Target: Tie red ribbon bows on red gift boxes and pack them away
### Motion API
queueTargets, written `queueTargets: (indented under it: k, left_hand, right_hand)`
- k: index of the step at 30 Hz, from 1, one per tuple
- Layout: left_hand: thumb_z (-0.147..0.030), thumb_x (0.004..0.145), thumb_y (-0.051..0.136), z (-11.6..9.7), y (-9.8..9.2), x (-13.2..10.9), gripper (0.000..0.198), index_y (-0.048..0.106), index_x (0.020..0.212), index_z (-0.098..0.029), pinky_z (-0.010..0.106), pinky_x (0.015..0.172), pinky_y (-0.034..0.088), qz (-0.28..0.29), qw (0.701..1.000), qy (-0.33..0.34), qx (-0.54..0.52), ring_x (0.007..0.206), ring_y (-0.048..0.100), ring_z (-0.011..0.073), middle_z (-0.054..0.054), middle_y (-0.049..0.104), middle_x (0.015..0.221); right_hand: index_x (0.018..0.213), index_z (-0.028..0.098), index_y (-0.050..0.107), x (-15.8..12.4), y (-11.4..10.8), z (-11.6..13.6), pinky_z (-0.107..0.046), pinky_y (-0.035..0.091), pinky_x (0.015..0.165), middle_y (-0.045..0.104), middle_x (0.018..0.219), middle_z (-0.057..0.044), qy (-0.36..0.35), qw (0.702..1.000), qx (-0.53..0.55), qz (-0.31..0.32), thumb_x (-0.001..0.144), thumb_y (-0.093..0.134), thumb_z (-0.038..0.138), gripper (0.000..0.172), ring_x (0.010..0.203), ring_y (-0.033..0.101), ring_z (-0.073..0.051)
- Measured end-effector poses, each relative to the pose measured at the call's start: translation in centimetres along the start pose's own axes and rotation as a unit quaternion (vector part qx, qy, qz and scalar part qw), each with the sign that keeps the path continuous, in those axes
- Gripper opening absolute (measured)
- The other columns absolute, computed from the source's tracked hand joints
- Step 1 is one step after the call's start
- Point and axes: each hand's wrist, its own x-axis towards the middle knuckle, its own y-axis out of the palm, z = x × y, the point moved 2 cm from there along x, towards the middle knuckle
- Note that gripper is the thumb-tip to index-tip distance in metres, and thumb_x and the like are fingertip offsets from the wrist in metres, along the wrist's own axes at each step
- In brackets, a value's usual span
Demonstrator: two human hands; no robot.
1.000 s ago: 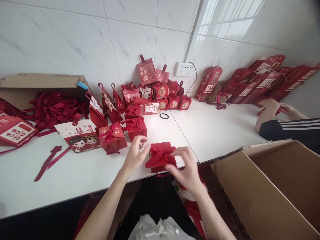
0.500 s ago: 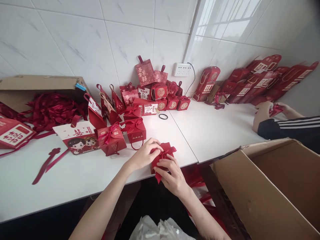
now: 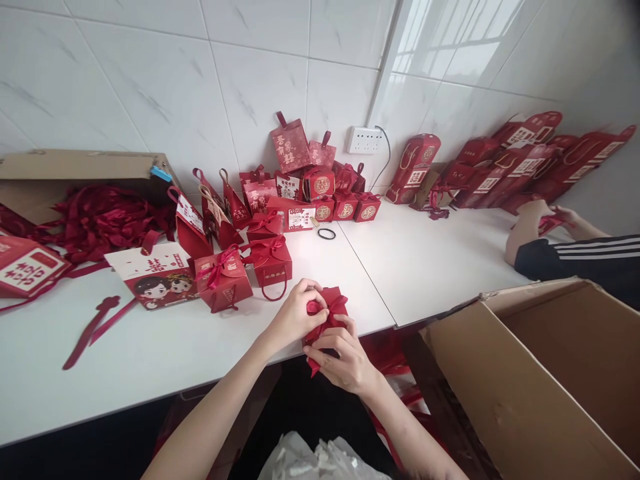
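Note:
A small red gift box (image 3: 333, 293) sits at the table's front edge, with a red ribbon (image 3: 336, 311) tied in a bow on its top. My left hand (image 3: 303, 313) pinches a loop of the bow between thumb and fingers from the left. On the near right side, my right hand (image 3: 343, 350) has its fingers closed on the ribbon, whose pointed tail hangs below them. Both hands cover much of the box. Left of them stand two bow-tied red boxes, one a gift box (image 3: 225, 283) with a cord handle.
Red ribbons (image 3: 105, 217) fill a cardboard carton at left. Several red boxes (image 3: 320, 183) stand along the tiled wall. A large cardboard box (image 3: 520, 373) is at right front. Beyond it, another person's hands (image 3: 540, 217) hold something red. A black hair tie (image 3: 327, 233) lies behind my box.
My left fingers have closed into a pinch on the bow's left loop. My right hand has shifted slightly down and left on the ribbon.

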Motion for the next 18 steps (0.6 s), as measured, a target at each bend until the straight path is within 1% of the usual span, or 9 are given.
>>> queueTargets:
  k: [4,6,8,9,11,13,14,16,18]
  left_hand:
    - [-0.023,0.075,0.057,0.1,0.1,0.0,0.005,0.059,0.072,-0.020,0.033,0.094,0.042,0.002,1.000,0.000,-0.001,0.105,0.051,0.0189,0.003,0.048,0.108]
    - [-0.024,0.074,0.057,0.1,0.0,0.0,0.004,0.059,0.073,-0.020,0.033,0.095,0.041,0.004,1.000,0.002,-0.003,0.105,0.051,0.0190,0.004,0.048,0.107]
    - [-0.025,0.075,0.057,0.0,-0.1,0.0,0.005,0.059,0.074,-0.020,0.035,0.096,0.040,0.009,1.000,0.005,-0.008,0.105,0.051,0.0194,0.004,0.048,0.107]
    - [-0.025,0.075,0.056,-0.1,-0.1,0.0,0.006,0.059,0.074,-0.020,0.035,0.096,0.040,0.013,1.000,0.005,-0.011,0.105,0.051,0.0196,0.004,0.048,0.108]
    - [-0.027,0.076,0.056,-0.2,-0.1,-0.1,0.007,0.058,0.074,-0.020,0.036,0.095,0.040,0.019,1.000,0.003,-0.015,0.105,0.050,0.0199,0.004,0.047,0.109]
    - [-0.026,0.076,0.056,-0.2,-0.2,-0.1,0.007,0.057,0.073,-0.020,0.035,0.095,0.041,0.018,1.000,-0.001,-0.016,0.105,0.051,0.0198,0.004,0.047,0.109]
    - [-0.026,0.076,0.056,-0.2,-0.2,-0.1,0.006,0.057,0.073,-0.020,0.035,0.095,0.041,0.017,1.000,-0.001,-0.014,0.105,0.051,0.0197,0.004,0.048,0.109]
    - [-0.025,0.075,0.056,-0.3,-0.2,-0.1,0.006,0.057,0.072,-0.020,0.034,0.095,0.041,0.014,1.000,-0.001,-0.011,0.105,0.051,0.0195,0.004,0.048,0.108]
    - [-0.025,0.075,0.056,-0.3,-0.2,-0.1,0.005,0.057,0.072,-0.021,0.033,0.094,0.041,0.014,1.000,-0.001,-0.008,0.105,0.051,0.0190,0.003,0.048,0.108]
  right_hand:
    - [0.101,0.020,0.061,0.2,-0.4,0.4,-0.043,0.034,0.097,0.064,0.076,0.001,-0.003,1.000,0.008,0.017,0.080,0.059,0.011,0.023,0.073,0.057,-0.011]
    - [0.104,0.019,0.060,0.1,-1.1,0.5,-0.044,0.035,0.095,0.063,0.079,-0.001,-0.006,0.999,0.024,0.019,0.085,0.055,0.024,0.020,0.074,0.057,-0.013]
    - [0.105,0.017,0.059,-0.2,-2.3,0.0,-0.045,0.039,0.088,0.060,0.084,-0.005,0.046,0.998,0.031,-0.012,0.088,0.044,0.038,0.030,0.078,0.057,-0.017]
    - [0.103,0.017,0.059,-0.5,-3.0,-0.5,-0.044,0.041,0.083,0.059,0.086,-0.007,0.109,0.993,0.023,-0.035,0.089,0.039,0.040,0.034,0.080,0.057,-0.019]
    - [0.090,0.018,0.059,-1.0,-3.9,-1.7,-0.037,0.043,0.072,0.058,0.083,-0.007,0.288,0.957,0.019,-0.040,0.089,0.036,0.039,0.031,0.078,0.055,-0.020]
    - [0.076,0.019,0.054,-1.6,-4.1,-2.6,-0.030,0.041,0.060,0.055,0.071,-0.003,0.453,0.888,0.078,0.025,0.089,0.039,0.040,0.029,0.066,0.051,-0.017]
    - [0.072,0.019,0.050,-1.8,-4.0,-2.8,-0.027,0.039,0.055,0.052,0.065,-0.001,0.504,0.851,0.130,0.062,0.087,0.040,0.044,0.031,0.060,0.048,-0.015]
    - [0.068,0.019,0.046,-1.9,-3.8,-2.9,-0.024,0.035,0.052,0.046,0.059,0.002,0.554,0.793,0.228,0.105,0.084,0.044,0.050,0.035,0.054,0.042,-0.012]
    - [0.066,0.018,0.045,-1.7,-3.8,-2.7,-0.022,0.034,0.053,0.045,0.059,0.003,0.567,0.771,0.269,0.111,0.082,0.047,0.054,0.039,0.055,0.041,-0.011]
